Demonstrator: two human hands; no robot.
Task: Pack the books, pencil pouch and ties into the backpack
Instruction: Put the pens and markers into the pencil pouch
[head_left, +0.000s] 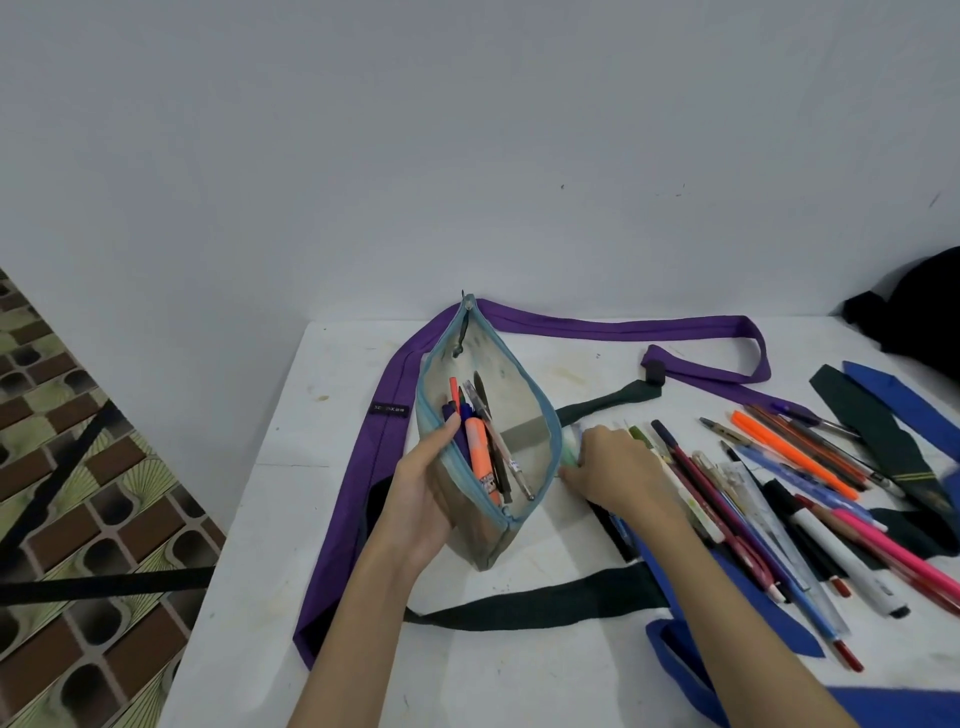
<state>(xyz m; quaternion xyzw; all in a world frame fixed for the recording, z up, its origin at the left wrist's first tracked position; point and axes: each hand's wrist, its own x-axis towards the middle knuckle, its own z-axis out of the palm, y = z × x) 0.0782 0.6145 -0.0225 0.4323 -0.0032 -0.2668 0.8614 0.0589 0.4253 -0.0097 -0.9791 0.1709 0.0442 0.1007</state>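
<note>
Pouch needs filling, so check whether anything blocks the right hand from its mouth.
Nothing visible does. The pouch gapes open, held by the left hand; the right hand lies beside its rim, over the pens.

White table (270, 597) across lower frame; pale wall (467, 130) behind; patterned tile floor (78, 467) at lower left.

- The left hand (423, 496) was curled round the near left side of the pencil pouch (491, 447), its thumb hooked over the open rim and its fingers underneath.
- The left forearm ran up from the bottom edge, bare.
- The right hand (615, 473) lay knuckles up just right of the pouch, its fingertips bent down and hidden.
- The right forearm crossed in from the lower right.
</note>
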